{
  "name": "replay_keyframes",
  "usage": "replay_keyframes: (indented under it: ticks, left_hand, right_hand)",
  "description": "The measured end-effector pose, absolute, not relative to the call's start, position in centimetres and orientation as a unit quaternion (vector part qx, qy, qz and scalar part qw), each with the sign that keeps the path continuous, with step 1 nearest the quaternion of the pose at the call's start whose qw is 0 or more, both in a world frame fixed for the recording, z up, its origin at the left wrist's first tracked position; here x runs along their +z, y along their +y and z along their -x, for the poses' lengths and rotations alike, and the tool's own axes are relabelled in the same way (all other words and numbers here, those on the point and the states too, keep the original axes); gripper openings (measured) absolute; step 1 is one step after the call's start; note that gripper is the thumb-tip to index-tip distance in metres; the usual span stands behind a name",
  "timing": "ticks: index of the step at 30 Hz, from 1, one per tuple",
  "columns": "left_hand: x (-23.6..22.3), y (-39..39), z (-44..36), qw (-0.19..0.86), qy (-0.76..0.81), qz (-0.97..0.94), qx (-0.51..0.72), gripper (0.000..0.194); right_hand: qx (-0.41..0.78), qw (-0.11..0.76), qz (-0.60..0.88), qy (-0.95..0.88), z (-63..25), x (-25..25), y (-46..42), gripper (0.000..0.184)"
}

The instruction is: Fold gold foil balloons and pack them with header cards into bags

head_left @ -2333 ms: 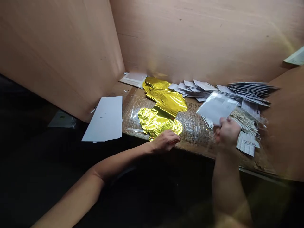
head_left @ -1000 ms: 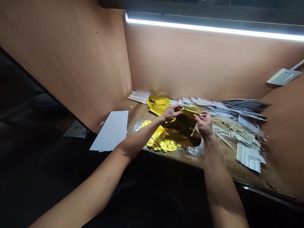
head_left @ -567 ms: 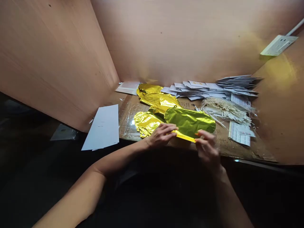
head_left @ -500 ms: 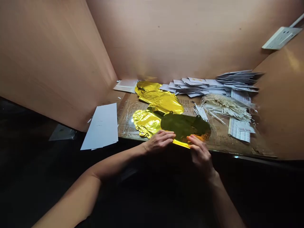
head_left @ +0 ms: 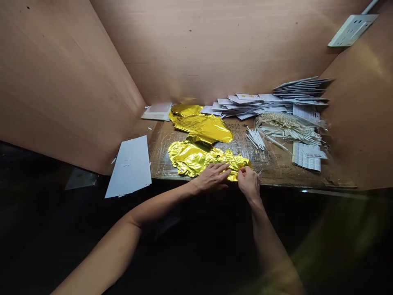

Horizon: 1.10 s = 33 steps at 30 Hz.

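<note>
A shiny gold foil balloon (head_left: 229,157), flat and uninflated with a wavy outline, lies at the table's front edge. My left hand (head_left: 212,177) rests on its near edge, palm down and fingers stretched out. At the foil's right end, my right hand (head_left: 248,181) has thumb and fingers pinched together on the near edge. Left of it, partly overlapped, is another crumpled gold foil piece (head_left: 187,155) with scalloped edges. Behind these lies a smoother stack of gold foil (head_left: 208,127).
White cards (head_left: 130,166) overhang the front edge at left. Thin white sticks (head_left: 255,138) lie right of the foil, beside a plastic bag of sticks (head_left: 288,129). White envelopes (head_left: 245,104) are piled along the back. Printed slips (head_left: 307,157) lie at right. Board walls (head_left: 190,49) enclose the table.
The foil under my hands, tilted up with a dark mirror-like face before, now lies flatter and crinkled. My right hand has moved left and closed into a pinch; my left fingers have straightened.
</note>
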<state>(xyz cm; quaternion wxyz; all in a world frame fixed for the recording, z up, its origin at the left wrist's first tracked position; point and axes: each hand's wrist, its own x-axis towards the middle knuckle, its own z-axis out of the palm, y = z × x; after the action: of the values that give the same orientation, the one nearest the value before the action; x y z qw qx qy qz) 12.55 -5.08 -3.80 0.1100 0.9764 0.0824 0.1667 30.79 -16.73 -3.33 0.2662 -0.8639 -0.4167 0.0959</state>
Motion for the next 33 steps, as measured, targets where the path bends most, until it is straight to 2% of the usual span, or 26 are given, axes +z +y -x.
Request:
replay_keyframes:
  ticks: [2, 4, 7, 9, 11, 14, 17, 20, 21, 23, 25, 26, 27, 29, 31, 33]
  left_hand:
    - [-4.8, -5.4, -12.1, 0.107, 0.05, -0.981, 0.157, 0.043]
    - [-5.6, -5.5, -11.7, 0.111, 0.044, -0.979, 0.162, 0.039]
    - [-5.3, -4.9, -11.8, 0.154, 0.046, -0.974, 0.162, 0.033]
    - [-4.3, -3.7, -12.6, 0.211, 0.05, -0.967, 0.132, 0.025]
    - [-2.9, -1.8, -14.0, 0.286, 0.098, -0.949, 0.086, 0.028]
    - [-0.7, 1.2, -16.7, 0.362, 0.255, -0.895, 0.051, 0.031]
    - [0.7, 2.3, -18.0, 0.346, 0.339, -0.87, 0.094, 0.015]
    - [0.1, -0.7, -16.6, 0.392, 0.361, -0.821, 0.205, 0.02]
    - [-0.6, -2.5, -15.8, 0.457, 0.363, -0.777, 0.236, 0.023]
    - [-2.5, -6.3, -14.0, 0.663, 0.344, -0.643, 0.168, 0.033]
    - [-4.5, -9.7, -12.6, 0.791, 0.322, -0.501, 0.142, 0.043]
    - [-5.3, -10.9, -12.0, 0.822, 0.317, -0.447, 0.154, 0.048]
    - [-5.8, -11.7, -11.5, 0.833, 0.318, -0.414, 0.181, 0.052]
    - [-6.0, -12.4, -10.6, 0.828, 0.322, -0.402, 0.224, 0.056]
    - [-5.3, -12.0, -9.8, 0.824, 0.303, -0.433, 0.203, 0.055]
    - [-4.1, -11.2, -9.0, 0.829, 0.262, -0.474, 0.14, 0.052]
  right_hand:
    - [0.095, 0.26, 0.865, -0.419, -30.8, -3.4, -17.7, 0.023]
    - [0.039, 0.26, 0.859, -0.439, -30.8, -3.1, -19.2, 0.027]
    - [-0.039, 0.264, 0.771, -0.578, -31.6, -2.2, -20.6, 0.038]
    - [0.029, 0.243, 0.69, -0.681, -33.0, -1.3, -20.1, 0.035]
    - [0.154, 0.213, 0.678, -0.687, -34.7, -0.5, -18.0, 0.021]
    - [0.269, 0.183, 0.735, -0.595, -37.3, 0.5, -12.9, 0.03]
    - [0.296, 0.169, 0.749, -0.568, -39.0, 1.0, -8.7, 0.038]
    - [0.303, 0.179, 0.766, -0.538, -39.4, 0.7, -8.1, 0.043]
    - [0.3, 0.19, 0.773, -0.526, -39.0, 0.4, -8.8, 0.044]
    - [0.294, 0.211, 0.784, -0.505, -37.4, -0.8, -11.6, 0.041]
    - [0.3, 0.247, 0.788, -0.478, -34.5, -2.2, -15.5, 0.038]
    - [0.311, 0.27, 0.785, -0.462, -32.8, -2.9, -17.6, 0.039]
    - [0.338, 0.332, 0.774, -0.419, -31.0, -3.4, -19.6, 0.04]
    - [0.378, 0.401, 0.753, -0.359, -27.9, -3.9, -22.9, 0.041]
    - [0.37, 0.462, 0.743, -0.311, -25.9, -3.8, -24.5, 0.043]
    - [0.397, 0.503, 0.71, -0.292, -25.2, -3.4, -24.4, 0.053]
